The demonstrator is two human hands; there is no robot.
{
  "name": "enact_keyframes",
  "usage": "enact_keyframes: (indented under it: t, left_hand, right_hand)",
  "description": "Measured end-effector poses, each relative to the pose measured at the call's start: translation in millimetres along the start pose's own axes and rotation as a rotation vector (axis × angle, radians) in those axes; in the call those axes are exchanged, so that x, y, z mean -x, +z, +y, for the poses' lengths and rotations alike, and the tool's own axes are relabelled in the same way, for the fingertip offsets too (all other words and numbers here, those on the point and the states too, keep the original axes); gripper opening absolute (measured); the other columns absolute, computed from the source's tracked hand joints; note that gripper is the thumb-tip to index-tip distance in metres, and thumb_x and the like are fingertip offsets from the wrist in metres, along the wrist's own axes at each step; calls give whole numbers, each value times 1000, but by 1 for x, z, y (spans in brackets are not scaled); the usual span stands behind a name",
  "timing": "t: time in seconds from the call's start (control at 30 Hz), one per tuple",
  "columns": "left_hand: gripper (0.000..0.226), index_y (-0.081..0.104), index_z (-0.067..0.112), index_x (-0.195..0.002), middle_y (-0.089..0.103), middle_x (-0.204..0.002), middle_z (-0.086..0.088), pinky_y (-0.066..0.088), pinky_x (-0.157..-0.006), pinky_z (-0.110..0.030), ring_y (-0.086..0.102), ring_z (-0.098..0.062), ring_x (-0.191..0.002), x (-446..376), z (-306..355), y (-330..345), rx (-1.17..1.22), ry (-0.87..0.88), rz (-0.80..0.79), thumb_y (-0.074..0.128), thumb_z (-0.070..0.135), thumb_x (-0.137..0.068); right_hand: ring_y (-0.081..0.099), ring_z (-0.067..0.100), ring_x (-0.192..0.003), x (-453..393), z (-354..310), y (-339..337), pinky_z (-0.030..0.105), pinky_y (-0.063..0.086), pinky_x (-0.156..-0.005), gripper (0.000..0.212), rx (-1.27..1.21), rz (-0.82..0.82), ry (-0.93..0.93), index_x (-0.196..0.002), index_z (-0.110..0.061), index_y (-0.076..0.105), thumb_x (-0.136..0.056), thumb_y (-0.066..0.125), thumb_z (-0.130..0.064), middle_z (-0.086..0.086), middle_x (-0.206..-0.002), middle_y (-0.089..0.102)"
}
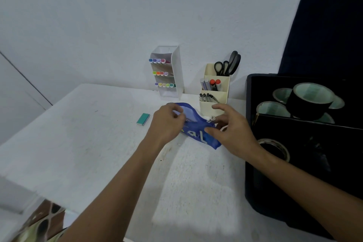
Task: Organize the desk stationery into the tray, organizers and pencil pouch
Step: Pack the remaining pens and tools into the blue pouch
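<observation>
From the head camera, both hands work on a blue pencil pouch [198, 133] that lies on the white desk [88, 143], just in front of the cream organizer [214, 104]. The left hand [167, 124] pinches the pouch's upper edge near its open mouth, where a pale lining shows. The right hand [231, 131] grips the pouch's other end, thumb pressed on the blue fabric beside the zipper pull [211, 119].

A small teal eraser [143, 119] lies on the desk left of the left hand, apart from it. Behind the pouch, against the wall, a white tiered holder [172, 72] carries three rows of coloured markers [160, 73]. The cream organizer holds black scissors [228, 65] in its rear compartment, thick markers in the middle one and dark pens in front.

At the right edge of the desk stands a black tray [253, 182] with several tape rolls [310, 100] in its far compartment and one more roll in a nearer compartment.
</observation>
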State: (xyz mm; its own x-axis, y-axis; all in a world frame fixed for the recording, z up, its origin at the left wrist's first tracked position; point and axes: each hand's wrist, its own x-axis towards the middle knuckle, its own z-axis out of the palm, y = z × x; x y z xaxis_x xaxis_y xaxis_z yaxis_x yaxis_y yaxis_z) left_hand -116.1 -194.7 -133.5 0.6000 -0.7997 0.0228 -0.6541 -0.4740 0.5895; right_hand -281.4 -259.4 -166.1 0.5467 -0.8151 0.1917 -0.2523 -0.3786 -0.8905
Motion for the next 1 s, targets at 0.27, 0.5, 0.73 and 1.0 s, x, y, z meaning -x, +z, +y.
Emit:
enact_keyframes:
  t: [0.27,0.5,0.73,1.0]
  left_hand:
    - [35,71,20,-109,70,-101,3,50,-71,-17,64,-10,-78,19,46,-16,54,303,-259,50,44,-94]
    - [19,70,19,-96,70,-97,1,44,-62,-12,57,-5,-68,19,53,-11,68,320,-160,58,33,-92]
    - [26,73,17,-99,71,-97,4,48,-67,-14,54,0,-64,12,55,-7,74,365,-4,55,36,-94]
    - [26,70,16,-90,64,-78,6,42,-60,-17,56,-5,-64,-7,42,5,141,187,62,58,38,-92]
  right_hand:
    - [70,13,-81,0,-2,-3,26,59,-66,53,-231,117,2,-122,-18,51,-76,76,-20,-6,-88,73]
    - [68,3,-71,-2,-1,-3,23,57,-62,50,-317,149,-14,-118,-17,53,-75,77,-15,-5,-83,74]
    - [71,13,-76,-3,0,-2,29,59,-66,48,-377,162,-3,-116,-13,55,-74,78,-13,1,-85,75]
    - [68,8,-79,-7,-1,-2,22,58,-64,17,-306,269,-69,-86,-23,67,-79,73,-9,-7,-82,69]
